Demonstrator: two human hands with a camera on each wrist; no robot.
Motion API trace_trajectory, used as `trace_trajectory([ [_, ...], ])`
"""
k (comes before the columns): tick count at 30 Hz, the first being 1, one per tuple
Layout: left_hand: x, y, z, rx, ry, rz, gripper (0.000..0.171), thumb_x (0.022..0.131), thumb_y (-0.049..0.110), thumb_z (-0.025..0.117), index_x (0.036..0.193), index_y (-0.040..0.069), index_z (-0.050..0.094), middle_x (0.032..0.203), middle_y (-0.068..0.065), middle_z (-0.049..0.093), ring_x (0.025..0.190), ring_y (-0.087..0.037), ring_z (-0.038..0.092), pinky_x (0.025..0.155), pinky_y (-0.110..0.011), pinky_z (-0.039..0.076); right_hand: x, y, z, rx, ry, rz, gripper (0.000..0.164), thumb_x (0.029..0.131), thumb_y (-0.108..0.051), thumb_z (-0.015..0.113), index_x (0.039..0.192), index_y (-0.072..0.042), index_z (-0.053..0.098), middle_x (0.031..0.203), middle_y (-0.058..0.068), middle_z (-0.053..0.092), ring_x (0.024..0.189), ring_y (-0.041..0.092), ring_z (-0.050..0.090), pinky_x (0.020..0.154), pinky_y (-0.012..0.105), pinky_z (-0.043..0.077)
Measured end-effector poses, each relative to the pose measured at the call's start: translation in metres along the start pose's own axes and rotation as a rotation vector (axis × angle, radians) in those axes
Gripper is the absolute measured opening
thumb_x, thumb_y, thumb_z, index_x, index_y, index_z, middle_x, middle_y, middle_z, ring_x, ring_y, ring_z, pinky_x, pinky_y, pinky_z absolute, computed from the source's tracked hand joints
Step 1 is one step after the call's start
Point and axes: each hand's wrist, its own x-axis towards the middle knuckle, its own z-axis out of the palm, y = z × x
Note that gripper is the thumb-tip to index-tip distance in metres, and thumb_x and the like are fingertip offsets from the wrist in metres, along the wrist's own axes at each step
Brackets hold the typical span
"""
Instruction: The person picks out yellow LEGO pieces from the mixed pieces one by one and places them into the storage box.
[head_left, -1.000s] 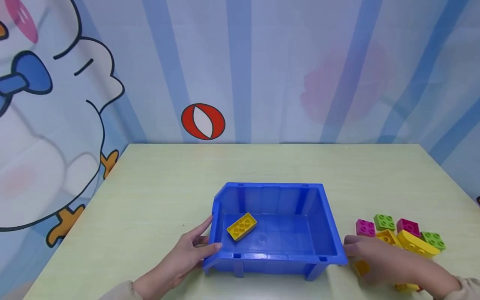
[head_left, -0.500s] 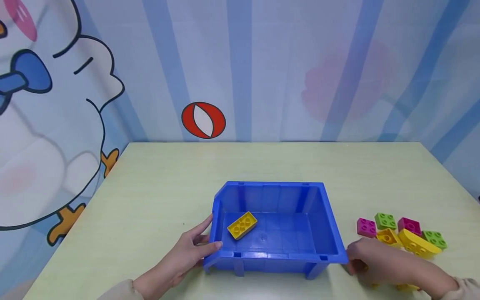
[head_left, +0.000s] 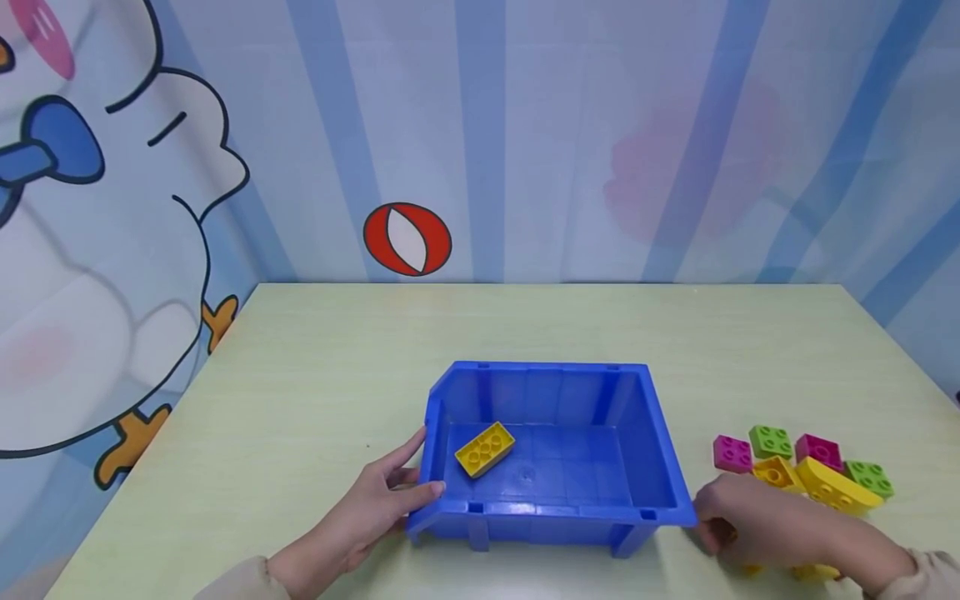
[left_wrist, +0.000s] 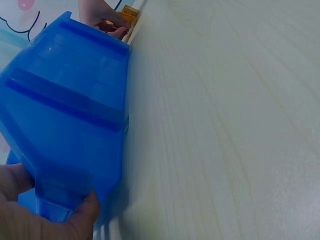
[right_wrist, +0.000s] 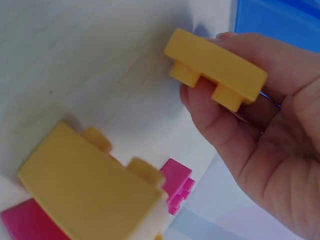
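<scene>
Within the right hand, yellow brick

- Looks like a child's play corner, possibly a staged booth
- Creased, blue-striped backdrop with 1 cartoon bird and 1 red-and-white ball printed on it
- Pale wood-grain table against it, bearing colourful toy bricks

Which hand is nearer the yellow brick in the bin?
Left. The left hand grips the bin at the end near the yellow brick; the right hand is outside the opposite end, holding another brick.
</scene>
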Motion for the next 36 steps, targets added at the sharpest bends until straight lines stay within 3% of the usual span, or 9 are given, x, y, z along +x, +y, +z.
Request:
trace_trajectory([
  [5,-0.001,0.001,0.0,0.004,-0.001,0.003,0.076,0.084,0.018,0.07,0.148,0.02,0.028,0.12,-0.022,0.051,0.092,-0.025,0.061,0.077,-0.045,0.055,0.001,0.0,-0.008,-0.036,0.026,-0.065,0.028,0.078,0.002,0.068,0.068,-0.023,0.06,0.06,-0.016,0.05,0.059,-0.001,0.048,0.055,0.018,0.042],
  [8,-0.001,0.001,0.0,0.006,0.0,0.002,0.076,0.084,0.018,0.07,0.148,0.021,0.028,0.121,-0.022,0.051,0.092,-0.025,0.061,0.077,-0.044,0.054,0.0,-0.003,-0.016,-0.069,0.051,-0.094,0.032,0.075,0.008,0.065,0.066,-0.022,0.059,0.06,-0.017,0.048,0.058,-0.001,0.046,0.054,0.017,0.042],
  [19,0.001,-0.001,0.0,-0.002,0.006,0.009,0.077,0.084,0.017,0.07,0.148,0.02,0.028,0.118,-0.021,0.052,0.089,-0.024,0.062,0.075,-0.045,0.055,-0.006,-0.023,-0.055,-0.145,0.091,-0.108,0.039,0.066,0.019,0.055,0.061,-0.02,0.055,0.057,-0.016,0.041,0.052,0.0,0.041,0.046,0.018,0.039],
  [26,0.001,-0.002,0.0,-0.001,0.004,0.007,0.077,0.084,0.017,0.07,0.148,0.02,0.028,0.118,-0.022,0.052,0.091,-0.025,0.062,0.076,-0.046,0.054,-0.005,-0.041,-0.081,-0.255,0.134,-0.129,0.039,0.07,0.009,0.07,0.063,-0.027,0.056,0.06,-0.018,0.047,0.055,0.0,0.043,0.049,0.018,0.043],
  [36,0.0,0.0,0.002,0.005,0.005,0.004,0.076,0.084,0.018,0.071,0.147,0.02,0.029,0.117,-0.021,0.053,0.09,-0.024,0.062,0.076,-0.044,0.055,0.008,-0.078,-0.101,-0.387,0.132,-0.086,0.04,0.068,0.013,0.07,0.062,-0.024,0.055,0.056,-0.014,0.044,0.052,0.002,0.041,0.047,0.018,0.042],
])
